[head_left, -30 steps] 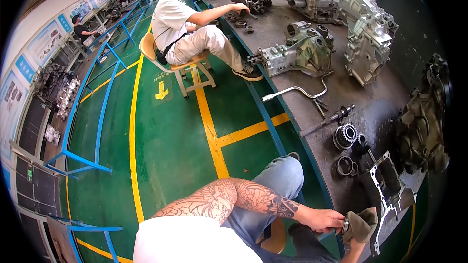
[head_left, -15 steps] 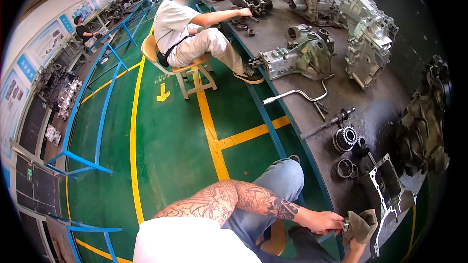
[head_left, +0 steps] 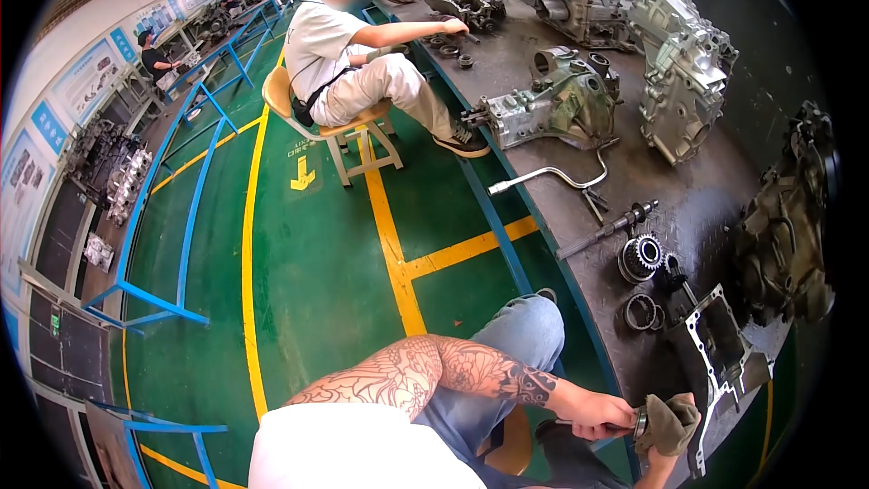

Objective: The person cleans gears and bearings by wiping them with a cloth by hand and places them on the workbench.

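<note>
My left hand point(head_left: 597, 407), at the end of the tattooed arm, is closed around a slim rod-like tool point(head_left: 563, 422) whose end sticks out on the left; its kind is unclear. Its fingertips meet a shiny round metal part point(head_left: 641, 420), seen edge-on. A grey-brown cloth point(head_left: 668, 426) covers that part's other side. From below, my right hand point(head_left: 665, 464) grips the cloth and the metal part, its fingers mostly hidden by the fabric. Just right of both hands stands a metal housing frame point(head_left: 711, 380) with a pale flange, on the bench edge.
On the dark workbench point(head_left: 679, 208) lie a gear point(head_left: 641, 256), metal rings point(head_left: 640, 312), a shaft point(head_left: 606, 231) and a cranked wrench point(head_left: 552, 172). Gearbox housings point(head_left: 552, 109) stand farther along. Another person point(head_left: 335, 63) sits on a chair by the bench. Blue rails point(head_left: 186, 235) run left.
My left hand has shifted and turned slightly, and the rod's end now shows behind it. The cloth and my right hand have moved only a little.
</note>
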The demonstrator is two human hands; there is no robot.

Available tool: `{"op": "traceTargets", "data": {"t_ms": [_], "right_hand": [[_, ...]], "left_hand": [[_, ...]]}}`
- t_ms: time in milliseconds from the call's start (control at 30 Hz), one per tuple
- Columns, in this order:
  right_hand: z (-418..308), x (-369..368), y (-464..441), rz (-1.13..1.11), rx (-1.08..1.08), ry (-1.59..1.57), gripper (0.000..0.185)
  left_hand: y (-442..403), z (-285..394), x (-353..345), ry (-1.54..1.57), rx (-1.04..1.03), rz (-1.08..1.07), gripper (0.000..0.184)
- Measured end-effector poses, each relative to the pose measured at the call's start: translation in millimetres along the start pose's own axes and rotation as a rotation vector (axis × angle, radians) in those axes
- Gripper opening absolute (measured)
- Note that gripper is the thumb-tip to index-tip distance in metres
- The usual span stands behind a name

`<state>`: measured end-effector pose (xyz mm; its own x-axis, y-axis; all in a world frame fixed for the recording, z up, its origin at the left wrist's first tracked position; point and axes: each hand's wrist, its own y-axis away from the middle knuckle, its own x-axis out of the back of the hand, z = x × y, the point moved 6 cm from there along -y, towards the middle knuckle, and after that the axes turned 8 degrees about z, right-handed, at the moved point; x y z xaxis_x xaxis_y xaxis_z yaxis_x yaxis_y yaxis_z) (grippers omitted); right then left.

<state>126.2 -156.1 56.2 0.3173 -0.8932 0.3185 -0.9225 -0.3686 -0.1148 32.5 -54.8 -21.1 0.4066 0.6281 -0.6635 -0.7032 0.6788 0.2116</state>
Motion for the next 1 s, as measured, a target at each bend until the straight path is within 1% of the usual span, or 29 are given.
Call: {"op": "traceTargets", "data": {"t_ms": [100, 200, 233, 300, 333, 400, 467, 500, 533, 567, 600, 633, 667, 700, 733, 767, 800, 867, 900, 933, 1000], "right_hand": [[4.2, 3.3, 0.6, 0.007, 0.022, -0.047, 0.027], [1.0, 3.5, 5.8, 0.109, 0.147, -0.099, 0.026], [3.1, 2.9, 4.5, 0.079, 0.149, -0.081, 0.026], [6.8, 3.5, -1.4, 0.019, 0.155, -0.043, 0.025], [7.5, 3.3, -2.0, -0.015, 0.137, -0.010, 0.022], [6.3, 3.4, -2.5, -0.079, 0.092, 0.058, 0.017], [2.6, 1.7, -4.1, -0.034, 0.240, 0.164, 0.016], [4.0, -1.9, -7.8, -0.034, 0.297, 0.215, 0.017], [5.9, -2.7, -9.5, -0.024, 0.338, 0.275, 0.020], [-1.3, -6.5, -8.4, -0.012, 0.277, 0.260, 0.018], [-10.4, -10.9, -9.9, 0.016, 0.210, 0.249, 0.017], [-4.8, -8.4, -10.0, 0.010, 0.012, 0.107, 0.018], [-5.7, -7.0, -8.6, 0.016, 0.044, 0.104, 0.017], [-5.9, -4.5, -6.1, -0.007, 0.068, 0.145, 0.016], [-4.3, -3.0, -6.5, -0.038, 0.105, 0.174, 0.016], [3.6, 0.6, -7.1, -0.023, 0.112, 0.150, 0.016], [8.6, 1.9, -8.4, -0.018, 0.131, 0.118, 0.016], [4.8, 2.2, -7.8, -0.042, 0.137, 0.125, 0.016], [-0.7, 2.5, -8.0, -0.059, 0.162, 0.136, 0.018], [-4.0, 2.5, -8.0, -0.073, 0.205, 0.132, 0.019], [-7.1, 3.6, -8.2, -0.097, 0.241, 0.122, 0.019]], "left_hand": [[4.3, -1.2, -2.7, 0.166, 0.111, -0.135, 0.029], [7.7, -1.1, -3.6, 0.256, 0.168, -0.191, 0.028], [8.8, 1.8, -3.7, 0.228, 0.153, -0.159, 0.027], [2.7, 3.1, 2.2, 0.021, 0.031, -0.042, 0.028], [0.2, 4.3, 4.8, -0.082, -0.030, 0.016, 0.028], [5.4, 21.0, 14.7, -0.553, -0.369, 0.275, 0.030], [19.3, 36.1, 11.5, -1.012, -0.709, 0.521, 0.032], [28.2, 44.9, 7.1, -1.121, -0.648, 0.587, 0.030], [30.3, 48.0, 8.2, -1.192, -0.674, 0.615, 0.029], [29.7, 48.6, 12.4, -1.187, -0.619, 0.638, 0.030], [28.5, 49.3, 15.5, -1.161, -0.606, 0.642, 0.029], [25.2, 46.4, 16.8, -1.182, -0.555, 0.653, 0.029], [28.7, 51.4, 11.5, -1.145, -0.639, 0.646, 0.029], [24.8, 45.5, 15.0, -1.124, -0.563, 0.640, 0.030], [25.3, 46.1, 12.7, -1.125, -0.571, 0.639, 0.032], [21.7, 44.5, 14.3, -1.074, -0.569, 0.585, 0.033], [19.2, 41.6, 16.6, -0.991, -0.534, 0.551, 0.031], [16.2, 42.7, 14.9, -0.820, -0.528, 0.480, 0.030], [14.6, 41.6, 12.5, -0.641, -0.478, 0.429, 0.033], [7.9, 25.7, 19.7, -0.460, -0.341, 0.358, 0.035], [6.3, 17.9, 19.9, -0.182, -0.183, 0.259, 0.035]]}}
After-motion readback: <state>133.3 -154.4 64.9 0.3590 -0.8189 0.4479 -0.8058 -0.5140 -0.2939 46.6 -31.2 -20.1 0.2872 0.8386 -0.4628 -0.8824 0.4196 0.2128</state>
